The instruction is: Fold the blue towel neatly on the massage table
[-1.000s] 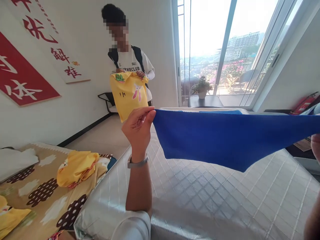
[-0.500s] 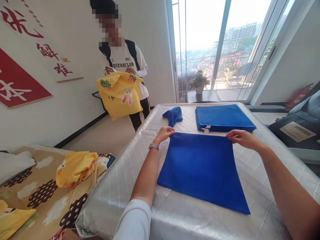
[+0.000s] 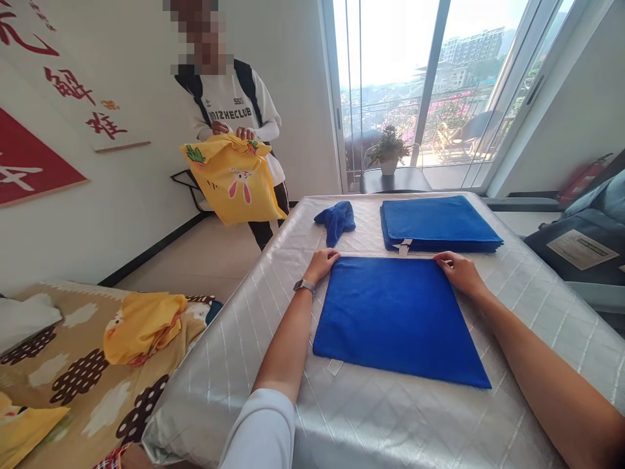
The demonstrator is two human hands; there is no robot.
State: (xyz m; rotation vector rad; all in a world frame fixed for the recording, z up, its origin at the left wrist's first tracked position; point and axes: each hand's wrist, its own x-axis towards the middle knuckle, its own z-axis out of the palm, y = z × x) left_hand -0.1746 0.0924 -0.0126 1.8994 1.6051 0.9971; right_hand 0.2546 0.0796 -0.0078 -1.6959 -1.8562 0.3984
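A rectangular blue cloth (image 3: 395,316) lies spread flat on the silver quilted table cover (image 3: 351,423), a small white tag showing under its near left edge. My left hand (image 3: 323,264) pinches its far left corner. At the far right corner, my right hand (image 3: 459,272) has the cloth between thumb and fingers. Beyond the cloth, a neat stack of folded blue cloths (image 3: 439,221) sits at the right, with white tags on its front edge. To the left of that stack lies a crumpled blue cloth (image 3: 336,221).
Across the table's left side stands a person holding a yellow pillowcase-like cloth (image 3: 234,185) with a rabbit print. A patterned bed (image 3: 63,391) with yellow cloths (image 3: 144,326) is at lower left. A dark bag (image 3: 581,241) sits at right; a potted plant (image 3: 389,153) stands behind.
The blue cloth's far edge has come down onto the table and the cloth lies flatter. My right hand has shifted slightly left. The other person's yellow cloth has tilted a little.
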